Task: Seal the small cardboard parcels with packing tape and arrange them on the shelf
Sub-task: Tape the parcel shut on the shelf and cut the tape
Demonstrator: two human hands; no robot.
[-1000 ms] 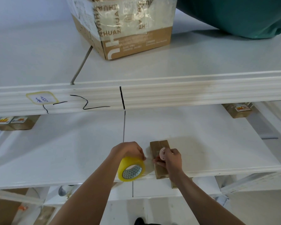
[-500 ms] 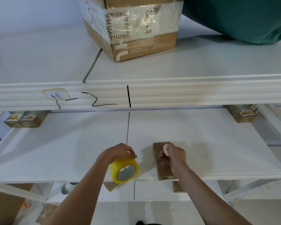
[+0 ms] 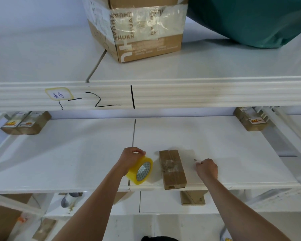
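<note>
A single wide-angle view, worn on the person's head, looks forward and steeply down onto the white shelf, close enough that both forearms rise from the bottom edge. The upper board's front lip crosses mid-frame, bowed by the lens. Its top fills the upper half, and lower levels show beneath. No second view shares the scene.

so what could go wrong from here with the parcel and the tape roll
The small parcel lies at the shelf's front edge, its near end about flush with it, so a nudge may tip it off. The right hand is off it, so nothing steadies it. The left hand holds the tape roll tilted near the same edge, so it could roll off if released.
</note>
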